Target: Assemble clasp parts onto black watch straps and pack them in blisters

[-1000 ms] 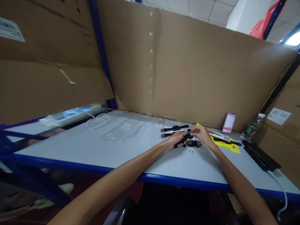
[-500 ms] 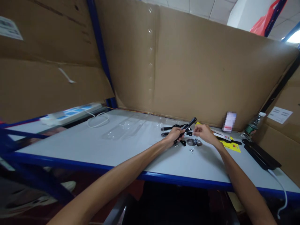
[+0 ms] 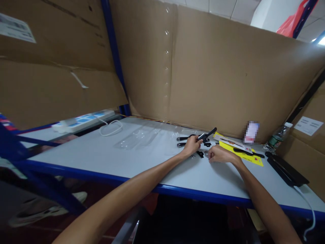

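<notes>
A power strip [image 3: 82,121] with a white cable [image 3: 110,127] was seen at the far left, beyond the table [image 3: 106,159]. Clear plastic sheets [image 3: 138,139] were laid on the table further right. Two black bars [image 3: 183,141] were seen lying side by side just beyond the left hand [image 3: 191,146]. That hand was closed around a black tool [image 3: 207,134], which was held tilted above the table, its far end raised to the right. Small black parts [image 3: 201,154] were left on the table between the hands. The right hand [image 3: 218,154] was rested on the table with fingers curled over small metal pieces; whether anything was gripped could not be told. A yellow card [image 3: 241,153] was placed just right of it, and a black device [image 3: 285,168] and a bottle [image 3: 278,137] further right.
</notes>
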Demonstrator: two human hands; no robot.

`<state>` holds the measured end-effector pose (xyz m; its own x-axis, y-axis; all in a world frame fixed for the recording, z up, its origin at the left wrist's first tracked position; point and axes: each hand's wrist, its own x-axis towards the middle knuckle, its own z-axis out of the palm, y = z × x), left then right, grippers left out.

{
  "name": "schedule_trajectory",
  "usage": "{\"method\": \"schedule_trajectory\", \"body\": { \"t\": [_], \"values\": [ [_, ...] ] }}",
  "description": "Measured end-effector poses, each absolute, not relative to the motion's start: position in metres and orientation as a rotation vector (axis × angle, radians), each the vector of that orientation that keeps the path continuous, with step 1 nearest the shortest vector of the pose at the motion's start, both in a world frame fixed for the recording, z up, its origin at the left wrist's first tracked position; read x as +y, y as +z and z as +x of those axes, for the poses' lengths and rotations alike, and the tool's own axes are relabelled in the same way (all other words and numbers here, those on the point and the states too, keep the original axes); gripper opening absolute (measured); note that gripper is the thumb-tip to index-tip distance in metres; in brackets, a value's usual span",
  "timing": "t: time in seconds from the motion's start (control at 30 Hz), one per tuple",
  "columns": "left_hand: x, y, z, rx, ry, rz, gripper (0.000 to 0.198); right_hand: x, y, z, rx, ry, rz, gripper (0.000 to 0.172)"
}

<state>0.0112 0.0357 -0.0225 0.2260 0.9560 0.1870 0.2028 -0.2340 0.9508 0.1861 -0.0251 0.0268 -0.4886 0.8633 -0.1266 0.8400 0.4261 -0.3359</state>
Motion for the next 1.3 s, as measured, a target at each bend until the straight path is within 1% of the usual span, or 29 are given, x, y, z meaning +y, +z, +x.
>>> {"method": "schedule_trajectory", "body": {
  "t": [0.07,0.17,0.33,0.4,0.47,0.57,0.77,0.93,1.07,1.3],
  "values": [
    [0.037,-0.024,0.012,1.155,1.104,1.770,0.023,-0.024,0.027,0.190,-2.522,0.614,-1.555,0.011],
    [0.037,-0.024,0.012,1.168,1.084,1.848,0.023,-0.020,0.028,0.193,-2.264,0.669,-1.500,0.008],
    [0.031,-0.023,0.013,1.123,1.050,1.863,0.024,-0.010,0.025,0.189,-1.995,0.364,-1.405,0.005],
    [0.029,-0.023,0.013,1.113,1.045,1.864,0.023,-0.007,0.021,0.186,-1.938,0.298,-1.361,0.004],
    [0.027,-0.023,0.014,1.118,1.044,1.875,0.024,-0.005,0.015,0.184,-1.910,0.292,-1.335,0.007],
    [0.026,-0.023,0.015,1.124,1.047,1.884,0.025,-0.003,0.009,0.182,-1.910,0.284,-1.345,0.013],
    [0.026,-0.024,0.016,1.152,1.053,1.904,0.024,-0.003,0.005,0.180,-1.912,0.206,-1.432,0.016],
    [0.023,-0.025,0.018,1.208,1.086,1.957,0.021,-0.012,0.005,0.172,-2.050,0.002,-1.517,0.021],
    [0.022,-0.025,0.018,1.151,1.139,1.978,0.020,-0.023,0.011,0.162,-2.213,-0.222,-1.662,0.029],
    [0.026,-0.031,0.017,1.020,1.050,1.697,0.023,-0.031,0.015,0.153,-2.313,-0.386,-1.698,0.031]
  ]
}}
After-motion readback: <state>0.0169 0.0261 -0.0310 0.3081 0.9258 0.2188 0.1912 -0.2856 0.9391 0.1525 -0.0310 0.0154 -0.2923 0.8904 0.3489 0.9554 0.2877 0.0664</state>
